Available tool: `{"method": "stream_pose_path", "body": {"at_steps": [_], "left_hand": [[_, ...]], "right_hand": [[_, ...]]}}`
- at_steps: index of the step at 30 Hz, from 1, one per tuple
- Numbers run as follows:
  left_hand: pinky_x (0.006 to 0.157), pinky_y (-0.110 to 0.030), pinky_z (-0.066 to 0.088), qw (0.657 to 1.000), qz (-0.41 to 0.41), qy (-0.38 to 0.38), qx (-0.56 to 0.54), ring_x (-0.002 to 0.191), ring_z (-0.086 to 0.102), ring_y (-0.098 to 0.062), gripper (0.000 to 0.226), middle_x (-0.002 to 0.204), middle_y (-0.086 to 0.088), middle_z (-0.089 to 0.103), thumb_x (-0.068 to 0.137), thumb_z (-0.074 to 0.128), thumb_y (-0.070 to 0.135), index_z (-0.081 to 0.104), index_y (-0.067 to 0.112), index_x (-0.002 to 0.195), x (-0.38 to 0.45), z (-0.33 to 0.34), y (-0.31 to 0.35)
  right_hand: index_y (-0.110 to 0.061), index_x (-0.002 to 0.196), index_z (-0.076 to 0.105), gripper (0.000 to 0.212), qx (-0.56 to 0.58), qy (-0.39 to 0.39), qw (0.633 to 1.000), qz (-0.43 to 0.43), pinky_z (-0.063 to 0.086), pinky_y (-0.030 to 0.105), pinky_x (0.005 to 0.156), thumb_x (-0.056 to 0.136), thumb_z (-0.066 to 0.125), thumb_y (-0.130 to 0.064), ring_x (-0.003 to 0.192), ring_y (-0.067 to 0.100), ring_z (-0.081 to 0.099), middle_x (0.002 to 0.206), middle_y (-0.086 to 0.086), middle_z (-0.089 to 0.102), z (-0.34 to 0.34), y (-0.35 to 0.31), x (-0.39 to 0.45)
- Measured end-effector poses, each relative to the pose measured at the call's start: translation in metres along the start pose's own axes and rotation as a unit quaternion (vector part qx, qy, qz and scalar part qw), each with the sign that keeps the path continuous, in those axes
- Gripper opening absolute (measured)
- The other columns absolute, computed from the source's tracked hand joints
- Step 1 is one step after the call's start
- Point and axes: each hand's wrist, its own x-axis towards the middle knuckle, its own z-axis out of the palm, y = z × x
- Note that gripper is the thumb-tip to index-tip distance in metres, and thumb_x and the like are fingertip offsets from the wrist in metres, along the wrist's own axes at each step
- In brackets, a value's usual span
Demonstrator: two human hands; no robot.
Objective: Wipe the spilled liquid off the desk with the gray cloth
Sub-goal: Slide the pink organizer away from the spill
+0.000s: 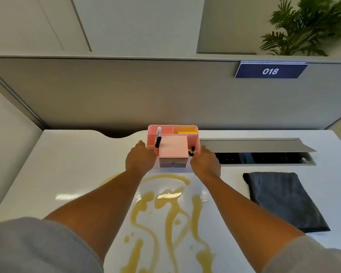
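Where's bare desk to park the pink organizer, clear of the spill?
Bare: left strip of the desk beside the left hand; right edge past the gray cloth. Crowded: centre under the spill; back right has the cable tray.

Glossy white desk [67,174]; matt gray cloth [283,200]; pink organizer [172,148], probably smooth plastic.

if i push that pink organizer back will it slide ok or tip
The pink organizer looks like light plastic on a glossy white desk, so it probably slides easily. Its broad base suggests it won't tip, though the upright marker may rattle.
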Motion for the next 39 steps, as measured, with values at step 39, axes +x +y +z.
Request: {"method": "stream_pose_path", "body": {"at_steps": [39], "left_hand": [[0.058,-0.025,0.051,0.942,-0.166,0.197,-0.216,0.067,0.062,-0.019,0.016,0.090,-0.004,0.074,0.090,0.064,0.019,0.077,0.016,0.097,0.019,-0.085,-0.138]], "right_hand": [[-0.006,0.084,0.066,0.013,0.277,-0.069,0.952,0.110,0.061,0.037,0.079,0.094,0.060,-0.013,0.086,0.028,0.071,0.091,0.012,0.073,0.075,-0.129,-0.036]]}}
